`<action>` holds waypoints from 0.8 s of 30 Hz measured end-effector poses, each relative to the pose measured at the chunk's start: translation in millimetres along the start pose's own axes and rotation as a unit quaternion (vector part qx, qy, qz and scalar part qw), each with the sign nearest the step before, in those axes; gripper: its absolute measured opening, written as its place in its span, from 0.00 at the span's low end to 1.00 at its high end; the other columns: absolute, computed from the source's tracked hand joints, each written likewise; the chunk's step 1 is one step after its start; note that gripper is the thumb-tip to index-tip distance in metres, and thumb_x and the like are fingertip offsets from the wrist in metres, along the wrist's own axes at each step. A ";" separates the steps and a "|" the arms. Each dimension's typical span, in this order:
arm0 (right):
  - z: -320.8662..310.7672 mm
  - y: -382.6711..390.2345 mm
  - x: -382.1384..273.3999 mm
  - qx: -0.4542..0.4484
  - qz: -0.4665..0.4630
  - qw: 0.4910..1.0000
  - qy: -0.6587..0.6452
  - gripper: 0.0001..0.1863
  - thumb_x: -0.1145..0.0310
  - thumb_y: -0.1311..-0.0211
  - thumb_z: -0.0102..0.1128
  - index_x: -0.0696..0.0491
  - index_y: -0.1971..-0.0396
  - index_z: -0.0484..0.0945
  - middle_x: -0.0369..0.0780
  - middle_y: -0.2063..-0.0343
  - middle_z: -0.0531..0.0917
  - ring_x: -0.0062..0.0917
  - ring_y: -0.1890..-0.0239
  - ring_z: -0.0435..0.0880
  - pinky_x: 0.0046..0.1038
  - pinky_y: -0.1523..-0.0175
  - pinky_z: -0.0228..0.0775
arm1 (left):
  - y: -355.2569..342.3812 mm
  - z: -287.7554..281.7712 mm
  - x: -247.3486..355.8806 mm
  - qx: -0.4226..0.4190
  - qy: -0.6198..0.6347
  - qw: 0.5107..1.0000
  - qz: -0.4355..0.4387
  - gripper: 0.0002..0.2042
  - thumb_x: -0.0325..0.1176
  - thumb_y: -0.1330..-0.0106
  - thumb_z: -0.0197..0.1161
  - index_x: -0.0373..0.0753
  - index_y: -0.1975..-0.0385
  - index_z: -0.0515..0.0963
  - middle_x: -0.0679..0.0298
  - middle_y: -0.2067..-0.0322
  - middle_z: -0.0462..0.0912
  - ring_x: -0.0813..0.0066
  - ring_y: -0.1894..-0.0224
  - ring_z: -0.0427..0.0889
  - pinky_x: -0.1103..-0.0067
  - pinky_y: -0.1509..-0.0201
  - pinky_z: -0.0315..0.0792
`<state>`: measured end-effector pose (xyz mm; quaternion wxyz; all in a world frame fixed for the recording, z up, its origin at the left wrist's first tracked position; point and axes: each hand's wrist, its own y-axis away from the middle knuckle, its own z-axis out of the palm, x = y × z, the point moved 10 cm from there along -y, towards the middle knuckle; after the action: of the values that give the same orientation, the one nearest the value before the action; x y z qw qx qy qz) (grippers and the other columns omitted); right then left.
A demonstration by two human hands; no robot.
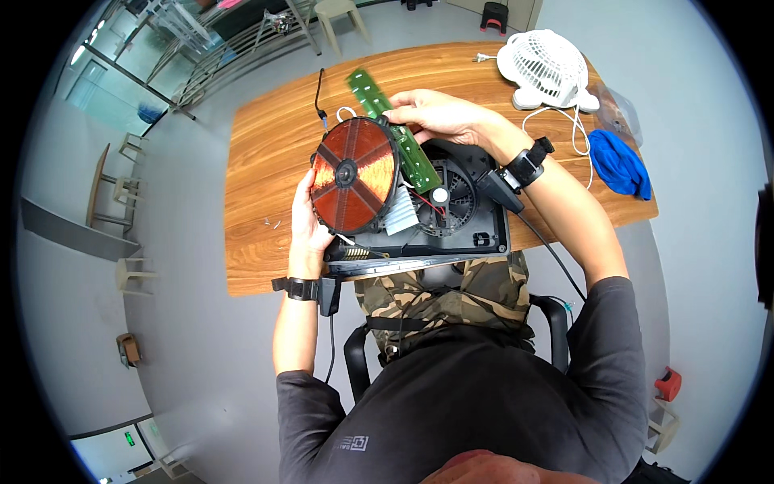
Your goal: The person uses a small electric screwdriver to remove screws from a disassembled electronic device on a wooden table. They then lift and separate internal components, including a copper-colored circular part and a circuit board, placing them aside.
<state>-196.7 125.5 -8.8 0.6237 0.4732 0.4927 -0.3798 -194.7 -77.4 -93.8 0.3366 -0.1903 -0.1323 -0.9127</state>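
Copper coil [355,173] | left hand [305,218] grips rim | right hand [439,115] pinches circuit board [393,129] | fingertips hidden

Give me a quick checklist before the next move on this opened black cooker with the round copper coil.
1. Left hand gripping the round copper coil disc at its edge: ok.
2. Right hand holding the long green circuit board: ok.
3. Red and black wires slack rather than stretched: cannot tell.
4. Black plastic cooker housing steady on the wooden table edge: cannot tell, it overhangs toward the lap.
5. Small loose bits on the table kept away from the edge: ok.
6. White desk fan and blue cloth out of the work area: ok.
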 end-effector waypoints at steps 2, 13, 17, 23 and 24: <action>2.4 -6.6 2.6 0.010 -0.007 1.000 0.012 0.14 0.62 0.24 0.59 0.57 0.48 0.77 0.33 0.60 0.84 0.12 0.62 0.84 0.16 0.58 0.80 | -0.8 -4.9 1.0 0.007 0.003 1.000 0.013 0.22 0.47 0.20 0.49 0.37 0.38 0.75 0.54 0.42 0.83 0.59 0.42 0.84 0.60 0.36 0.78; -23.8 -25.7 20.7 0.169 -0.074 0.982 0.049 0.15 0.64 0.27 0.62 0.60 0.51 0.79 0.38 0.63 0.84 0.19 0.63 0.81 0.25 0.57 0.76 | -2.9 -10.2 -0.2 0.001 0.033 0.999 0.037 0.22 0.47 0.21 0.50 0.37 0.39 0.76 0.54 0.42 0.83 0.59 0.41 0.83 0.60 0.34 0.76; -46.5 -26.1 29.8 0.192 -0.055 0.978 0.063 0.15 0.65 0.25 0.59 0.60 0.48 0.76 0.37 0.61 0.85 0.15 0.60 0.83 0.20 0.56 0.76 | -3.7 -7.9 0.2 -0.004 0.031 0.999 0.033 0.22 0.47 0.21 0.50 0.37 0.39 0.76 0.54 0.42 0.83 0.59 0.42 0.83 0.60 0.34 0.76; -31.1 -11.1 30.8 0.080 0.016 0.997 -0.007 0.13 0.63 0.26 0.60 0.59 0.55 0.78 0.36 0.63 0.83 0.19 0.62 0.84 0.28 0.54 0.80 | -4.3 -9.4 3.3 0.017 0.030 0.998 0.043 0.22 0.47 0.21 0.51 0.37 0.39 0.76 0.54 0.43 0.84 0.59 0.43 0.84 0.60 0.35 0.77; -30.8 -9.3 33.7 0.066 0.029 0.997 -0.029 0.12 0.63 0.26 0.59 0.58 0.55 0.78 0.36 0.63 0.83 0.19 0.62 0.84 0.28 0.54 0.80 | -5.1 -5.5 3.1 0.009 0.029 0.999 0.043 0.22 0.47 0.21 0.51 0.37 0.39 0.76 0.54 0.43 0.84 0.59 0.43 0.84 0.60 0.35 0.77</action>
<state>-205.7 152.5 -45.7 0.6160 0.5160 0.4341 -0.4072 -201.6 -77.4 -98.0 0.3806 -0.1664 -0.1230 -0.9013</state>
